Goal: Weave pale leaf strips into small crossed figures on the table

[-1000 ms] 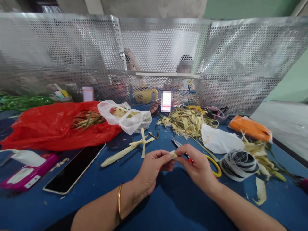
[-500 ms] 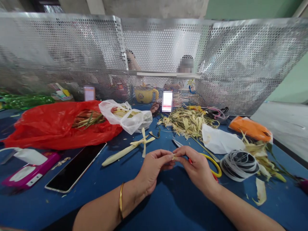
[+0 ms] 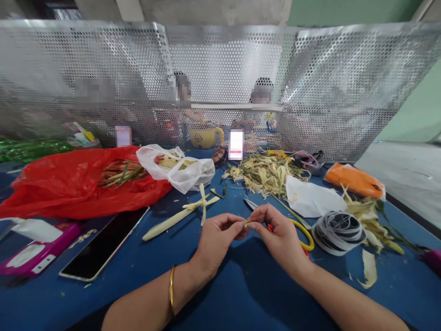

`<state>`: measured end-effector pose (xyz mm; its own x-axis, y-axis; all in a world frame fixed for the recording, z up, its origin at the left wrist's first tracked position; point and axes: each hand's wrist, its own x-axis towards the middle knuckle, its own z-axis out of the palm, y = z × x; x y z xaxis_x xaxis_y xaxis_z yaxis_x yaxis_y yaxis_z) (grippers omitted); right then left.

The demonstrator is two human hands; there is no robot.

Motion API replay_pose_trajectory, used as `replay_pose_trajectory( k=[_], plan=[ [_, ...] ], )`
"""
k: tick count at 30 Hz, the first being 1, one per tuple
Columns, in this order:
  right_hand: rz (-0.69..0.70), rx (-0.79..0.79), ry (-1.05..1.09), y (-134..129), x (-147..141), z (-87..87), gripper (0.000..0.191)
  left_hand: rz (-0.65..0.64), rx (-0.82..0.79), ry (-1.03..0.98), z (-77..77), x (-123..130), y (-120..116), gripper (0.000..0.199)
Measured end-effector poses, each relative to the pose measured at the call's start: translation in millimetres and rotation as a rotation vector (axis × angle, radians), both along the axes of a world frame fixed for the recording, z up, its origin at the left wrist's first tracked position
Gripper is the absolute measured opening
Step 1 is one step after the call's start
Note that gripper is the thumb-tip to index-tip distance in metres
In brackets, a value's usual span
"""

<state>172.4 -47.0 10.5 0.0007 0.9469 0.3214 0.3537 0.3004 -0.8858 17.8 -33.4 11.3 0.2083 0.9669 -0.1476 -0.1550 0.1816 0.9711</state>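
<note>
Close together above the blue tabletop, my left hand (image 3: 217, 239) and my right hand (image 3: 277, 236) meet at their fingertips. Both pinch a tiny yellowish piece of plant husk (image 3: 247, 224), mostly covered by the fingers. Behind and beneath my right hand lie scissors (image 3: 308, 235) with yellow and red handles, their blade tip poking out past the fingers. Just left of my left hand rests a pale husk bundle (image 3: 168, 225), with strips crossed at its far end.
A pile of dry husk strips (image 3: 267, 177) lies at the back, near white paper (image 3: 312, 200) and a spool of clear line (image 3: 339, 234). Leftward are a phone (image 3: 105, 243), a purple power bank (image 3: 41, 253), a red bag (image 3: 69, 184) and a white bag (image 3: 179, 172). A perforated metal screen (image 3: 227, 59) stands behind.
Both hands keep their pinch, with the fingers shifting slightly around the small husk piece. The whole view has moved a little, so things on the table appear slightly further left.
</note>
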Motion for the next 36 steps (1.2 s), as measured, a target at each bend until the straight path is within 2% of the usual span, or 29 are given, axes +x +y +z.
replay_pose_trajectory(
  k=[5, 9, 11, 14, 20, 24, 31, 36],
  plan=[
    [-0.015, -0.005, -0.035, 0.6, 1.0, -0.7, 0.007, -0.015, 0.004, 0.027, -0.7, 1.8, -1.0, 0.019],
    [-0.022, -0.053, 0.015, 1.0, 0.2, -2.4, 0.007, -0.012, -0.002, 0.034, 0.5, 1.8, 0.3, 0.014],
    [-0.006, -0.101, 0.108, 2.6, 0.1, -2.6, 0.008, 0.004, -0.007, 0.031, 1.8, 1.4, 1.1, 0.013],
    [0.049, -0.205, 0.266, 5.9, 0.5, -0.4, 0.019, 0.031, -0.024, 0.016, 2.9, 0.8, 2.0, 0.014],
    [0.114, -0.410, 0.314, 6.6, -0.5, 4.3, 0.025, 0.046, -0.004, 0.043, 2.3, 0.4, 2.9, 0.012],
    [0.085, -0.369, 0.286, 5.9, -0.5, 3.1, 0.021, -0.020, -0.022, 0.038, -1.9, 1.0, 3.5, 0.015],
    [0.073, -0.324, 0.188, 7.5, 0.4, 5.6, 0.015, -0.115, -0.091, 0.012, -5.5, 0.3, 6.0, 0.033],
    [0.112, -0.252, 0.096, 5.8, 1.9, 5.7, 0.012, -0.291, -0.049, 0.137, -3.7, -0.9, 5.1, 0.045]
  ],
)
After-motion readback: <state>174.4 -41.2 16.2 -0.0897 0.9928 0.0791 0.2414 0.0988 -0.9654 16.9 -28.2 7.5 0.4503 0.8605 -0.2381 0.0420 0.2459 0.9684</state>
